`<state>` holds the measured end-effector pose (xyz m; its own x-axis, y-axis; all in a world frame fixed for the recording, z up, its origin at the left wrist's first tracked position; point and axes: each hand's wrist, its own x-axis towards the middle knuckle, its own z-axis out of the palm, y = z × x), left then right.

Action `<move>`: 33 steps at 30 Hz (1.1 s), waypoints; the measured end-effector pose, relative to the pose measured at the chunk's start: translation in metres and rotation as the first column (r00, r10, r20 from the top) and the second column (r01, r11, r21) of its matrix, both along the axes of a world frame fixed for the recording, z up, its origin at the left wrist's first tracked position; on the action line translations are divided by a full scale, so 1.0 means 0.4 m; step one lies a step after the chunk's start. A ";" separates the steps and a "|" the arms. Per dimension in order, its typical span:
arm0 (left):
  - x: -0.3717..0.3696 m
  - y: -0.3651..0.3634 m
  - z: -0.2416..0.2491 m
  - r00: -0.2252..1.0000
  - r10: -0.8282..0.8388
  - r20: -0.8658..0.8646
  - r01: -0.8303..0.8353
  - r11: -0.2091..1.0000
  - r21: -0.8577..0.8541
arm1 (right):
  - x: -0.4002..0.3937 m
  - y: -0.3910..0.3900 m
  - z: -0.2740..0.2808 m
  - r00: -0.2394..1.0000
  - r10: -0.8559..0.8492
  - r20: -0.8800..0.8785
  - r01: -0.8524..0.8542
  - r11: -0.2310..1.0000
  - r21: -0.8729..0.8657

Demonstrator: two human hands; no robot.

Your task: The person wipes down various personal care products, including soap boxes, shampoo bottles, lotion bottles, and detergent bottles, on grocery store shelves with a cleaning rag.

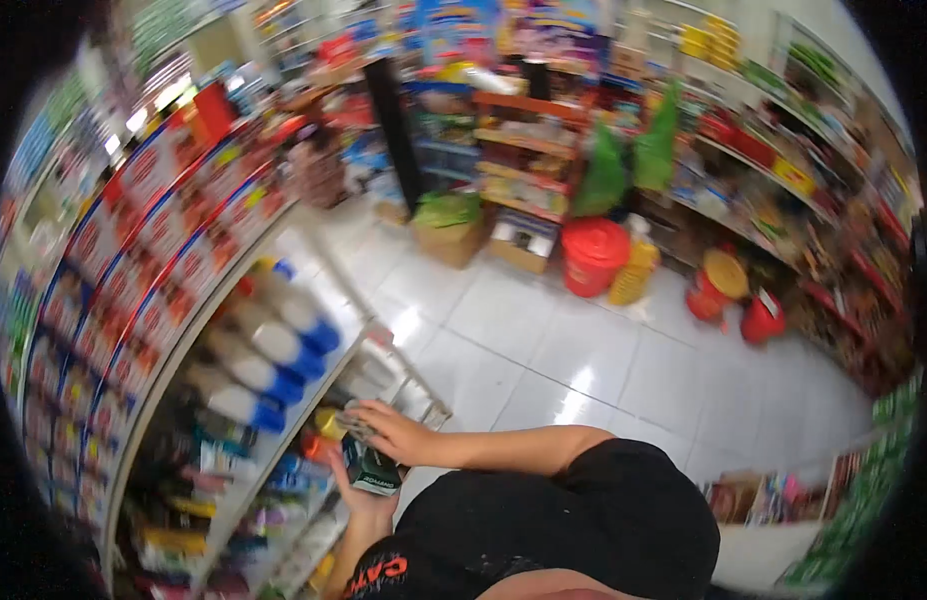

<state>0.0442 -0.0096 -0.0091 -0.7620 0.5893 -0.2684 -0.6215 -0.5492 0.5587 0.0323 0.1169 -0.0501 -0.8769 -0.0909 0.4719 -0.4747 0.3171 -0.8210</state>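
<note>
My left hand [363, 497] is wrapped round the lower side of a small dark green box [373, 470] with pale lettering. Above it, my right hand [396, 432] reaches across from the right, fingers bent over the top of the box. Under those fingers lies something greyish and crumpled [357, 424], perhaps a cloth; blur hides its kind. Both hands are close to the edge of a shelf. Beside them are a yellow item [329, 422] and an orange-red item [313, 446], both blurred.
White bottles with blue caps [268, 375] line the shelf at left, below stacked red-and-white packs [148, 235]. White floor tiles [493, 345] stretch ahead. A red bucket [593, 258], a yellow jug [635, 268] and a cardboard box [451, 243] stand on the floor.
</note>
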 end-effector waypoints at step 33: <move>-0.127 -0.010 -0.107 0.941 -0.108 -0.320 0.010 0.956 -0.294 | 0.071 0.048 0.091 0.969 0.243 -0.041 -0.233 0.958 0.169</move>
<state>-0.0067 -0.0137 -0.0521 -0.8022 0.5719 -0.1712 -0.4015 -0.3046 0.8637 0.0609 0.1361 -0.0136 -0.7908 -0.3730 0.4853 -0.5999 0.3155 -0.7352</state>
